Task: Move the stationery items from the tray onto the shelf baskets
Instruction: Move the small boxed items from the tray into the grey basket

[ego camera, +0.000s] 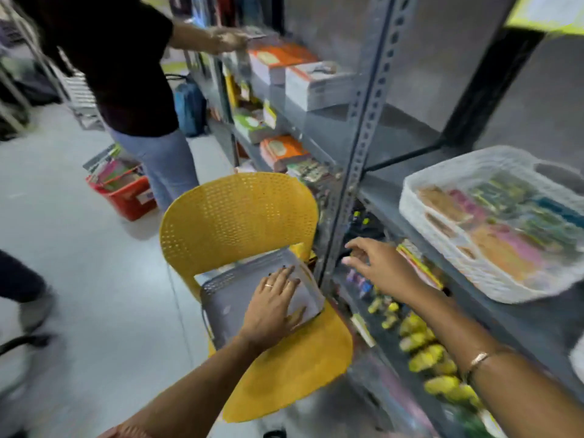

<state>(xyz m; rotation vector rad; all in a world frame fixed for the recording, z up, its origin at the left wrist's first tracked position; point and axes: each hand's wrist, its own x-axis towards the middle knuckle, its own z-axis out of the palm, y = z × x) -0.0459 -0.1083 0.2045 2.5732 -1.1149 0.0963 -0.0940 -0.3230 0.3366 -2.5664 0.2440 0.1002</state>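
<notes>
A grey perforated tray (227, 292) lies on the seat of a yellow chair (240, 213). My left hand (273, 303) rests flat inside the tray on its right side, fingers spread, on what looks like a pale flat item; I cannot tell whether it grips it. My right hand (377, 265) reaches toward the lower shelf with fingers apart and nothing in it. A white woven basket (442, 181) holding several colourful packets stands on the grey shelf (388, 197) at the right. The picture is blurred by motion.
A slotted metal upright (363, 134) stands between the chair and the shelf bay. Yellow items (420, 343) lie on the lower shelf. Another person (132, 74) stands at the left, reaching to stacked books. A red bin (132, 197) sits on the floor.
</notes>
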